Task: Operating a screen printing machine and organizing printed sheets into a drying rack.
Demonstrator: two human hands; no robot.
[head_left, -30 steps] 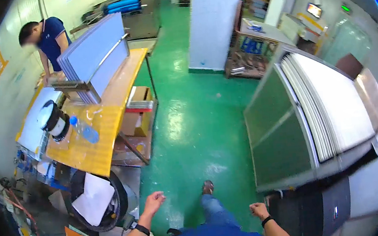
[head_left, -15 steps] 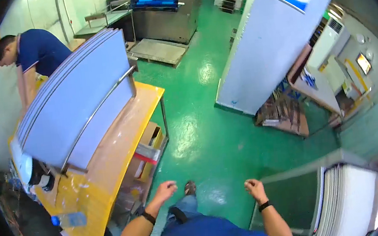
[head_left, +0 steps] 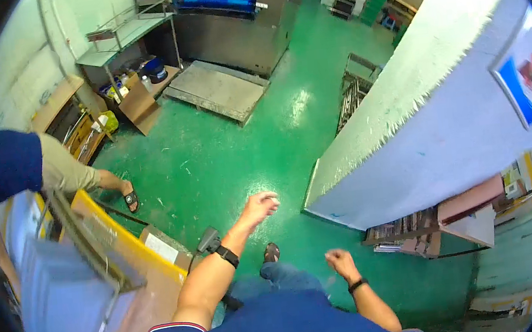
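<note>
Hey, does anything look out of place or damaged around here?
A brown board leans at a slant by the pale green table at upper left, neither upright nor flat. The pillar has a ragged paint line, perhaps just rough brushwork. I see no clear spill.

Bright light leaves white glare on the glossy green floor (head_left: pixel 214 165). Fisheye distortion bows the pillar (head_left: pixel 393 146), black rims the view, and panels (head_left: pixel 64 284) near the counter's yellow edge (head_left: pixel 132 241) look soft.

The table (head_left: pixel 145 315) stands left of the hands (head_left: pixel 259 210), pillar (head_left: pixel 400 145) ahead-right.
</note>
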